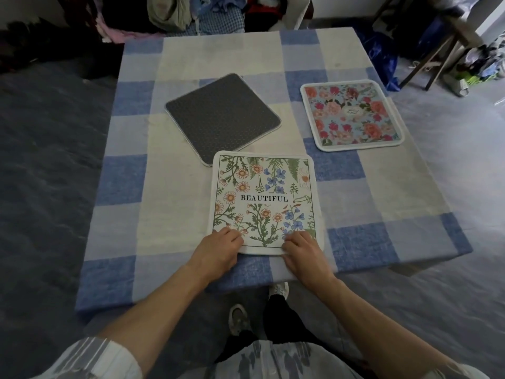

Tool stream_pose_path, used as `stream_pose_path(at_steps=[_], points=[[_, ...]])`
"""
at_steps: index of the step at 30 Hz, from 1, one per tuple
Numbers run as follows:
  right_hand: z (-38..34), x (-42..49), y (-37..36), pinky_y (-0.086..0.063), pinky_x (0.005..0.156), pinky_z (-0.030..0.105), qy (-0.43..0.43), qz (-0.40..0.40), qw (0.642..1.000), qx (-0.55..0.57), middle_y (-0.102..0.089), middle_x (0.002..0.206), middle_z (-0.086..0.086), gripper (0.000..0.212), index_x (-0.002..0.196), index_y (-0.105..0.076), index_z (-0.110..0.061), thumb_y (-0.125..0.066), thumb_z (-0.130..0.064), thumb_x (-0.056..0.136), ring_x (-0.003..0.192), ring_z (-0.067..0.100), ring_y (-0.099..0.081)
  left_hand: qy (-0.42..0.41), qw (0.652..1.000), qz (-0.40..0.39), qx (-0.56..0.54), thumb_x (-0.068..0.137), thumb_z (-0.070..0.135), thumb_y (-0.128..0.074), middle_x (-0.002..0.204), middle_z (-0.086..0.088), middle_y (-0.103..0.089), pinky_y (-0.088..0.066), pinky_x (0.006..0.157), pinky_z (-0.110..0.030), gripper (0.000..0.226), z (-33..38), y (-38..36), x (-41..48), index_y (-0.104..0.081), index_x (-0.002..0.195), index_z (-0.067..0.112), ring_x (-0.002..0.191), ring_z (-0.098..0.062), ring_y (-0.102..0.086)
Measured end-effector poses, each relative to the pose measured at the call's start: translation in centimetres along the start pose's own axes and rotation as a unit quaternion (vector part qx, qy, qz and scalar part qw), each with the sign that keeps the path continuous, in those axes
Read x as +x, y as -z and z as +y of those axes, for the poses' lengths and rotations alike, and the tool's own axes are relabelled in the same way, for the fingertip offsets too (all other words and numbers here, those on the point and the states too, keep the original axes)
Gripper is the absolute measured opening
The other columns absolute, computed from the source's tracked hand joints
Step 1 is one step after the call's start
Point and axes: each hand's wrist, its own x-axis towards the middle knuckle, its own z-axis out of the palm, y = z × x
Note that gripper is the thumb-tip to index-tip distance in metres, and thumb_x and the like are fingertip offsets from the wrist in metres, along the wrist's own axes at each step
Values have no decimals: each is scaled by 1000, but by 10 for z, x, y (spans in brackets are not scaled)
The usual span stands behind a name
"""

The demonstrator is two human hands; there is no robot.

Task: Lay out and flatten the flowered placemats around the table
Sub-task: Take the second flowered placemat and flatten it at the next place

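1. The person stands at the near edge of the counter point(136, 149), which is covered in a blue-and-cream checked cloth, with both hands on the "BEAUTIFUL" placemat point(263, 198). This mat lies face up, near the front edge, roughly centred before the person.
2. The left hand point(218, 250) holds the mat's near left corner and the right hand point(303, 250) its near right corner. The fingers point(232, 233) of both hands are curled over the top of the mat and appear to pinch its near hem, though what the thumbs do beneath cannot be told.
3. The step in hand looks to be settling and flattening this mat. To do it well, the person should let go of the hem, spread the hands flat, and sweep from the middle out toward the far corners, so that any ripple is pushed off the edge and not trapped.
4. The mat's far left corner overlaps the grey mat point(222, 119), which lies underside up and askew. Drawing the flowered one slightly nearer would let it lie fully on the cloth.
5. The rose placemat point(352, 113) lies flat, face up, at the right side, well apart from both.
6. The grey mat probably needs turning over and placing next.
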Motion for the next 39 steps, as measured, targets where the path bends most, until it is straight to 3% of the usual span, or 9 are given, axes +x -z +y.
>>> stream_pose_path(at_steps=[2,4,8,15,23,26,34,39], points=[[-1,-3,1,-54,80,43,5,3,1000,10,-67,97,10,15,90,-69,-5,-75,-2,76,92,30,-61,-12,999,38,-9,63,5,-79,81,-4,-64,-48,49,-30,24,3,2,-4,-62,78,10,72,-21,-59],[0,-8,1,-54,78,43,-12,12,1000,23,-66,97,11,20,93,-68,-3,-72,4,75,91,30,-60,-14,998,65,-15,59,3,-81,75,-4,-62,-44,45,-29,27,5,1,-7,-60,74,11,65,-21,-56],[3,-14,8,-51,68,42,-69,50,994,62,-62,89,13,14,86,-66,-1,-68,10,76,83,30,-57,-10,996,90,-18,65,3,-80,76,-4,-61,-46,46,-30,26,6,-4,-12,-59,77,12,67,-20,-54],[6,-25,23,-45,70,39,-77,47,995,42,-59,94,11,10,89,-62,-3,-62,4,82,85,28,-52,10,995,101,-10,64,-4,-78,79,-8,-62,-49,52,-35,26,32,-2,-24,-59,76,9,71,-25,-56],[28,-43,29,-47,69,35,-22,13,1000,12,-59,96,6,15,90,-61,-10,-66,-1,79,83,22,-52,55,997,45,7,48,8,-89,80,-2,-60,-41,51,-28,45,65,-19,-34,-58,79,16,71,-19,-53],[34,-39,24,-47,65,38,-12,-1,1000,10,-59,92,8,16,86,-61,-9,-68,0,74,80,25,-54,73,997,11,22,43,7,-90,82,-4,-63,-46,51,-32,49,61,-24,-35,-61,81,14,70,-21,-56],[80,-49,30,-50,67,35,-19,-22,1000,-3,-63,91,8,22,88,-67,-10,-76,-1,70,81,25,-58,109,994,12,6,54,0,-83,84,-12,-64,-48,49,-35,32,59,-21,-47,-63,79,7,73,-31,-61],[81,-46,28,-55,66,38,3,-28,1000,2,-65,93,7,16,90,-68,-9,-75,-4,76,85,25,-60,79,996,-15,35,53,4,-81,82,-10,-63,-45,47,-33,31,58,-14,-34,-62,77,8,71,-29,-59]])
